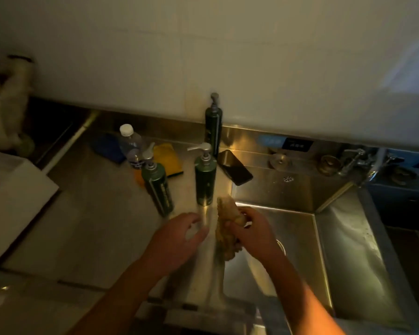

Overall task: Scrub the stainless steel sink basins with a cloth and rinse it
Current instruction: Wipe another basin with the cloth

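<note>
the right hand (249, 229) has its fingers curled round a crumpled tan cloth (224, 228), which hangs bunched over the near-left corner of the stainless steel sink basin (348, 250); the left hand (179, 235) hovers just left of it above the steel desk (94, 226), fingers loosely bent and holding nothing i can make out, though a pale blur sits at its fingertips. the step looks like readying the cloth for scrubbing, so it would pay to spread the wad flatter for more contact, then work walls, floor, corners and drain in overlapping strokes before rinsing at the chrome tap (353, 160) at the far right. counted: one cloth; three dark green pump bottles on the desk, namely the near-left pump bottle (155, 187), the middle pump bottle (205, 182) and the far pump bottle (213, 126) by the wall; one clear plastic water bottle with a white cap (128, 146); one black phone (235, 166); one yellow sponge (168, 160); one blue rag (107, 147); one basin is plain, and a darker recess at the far right may be a second, i cannot tell
</note>
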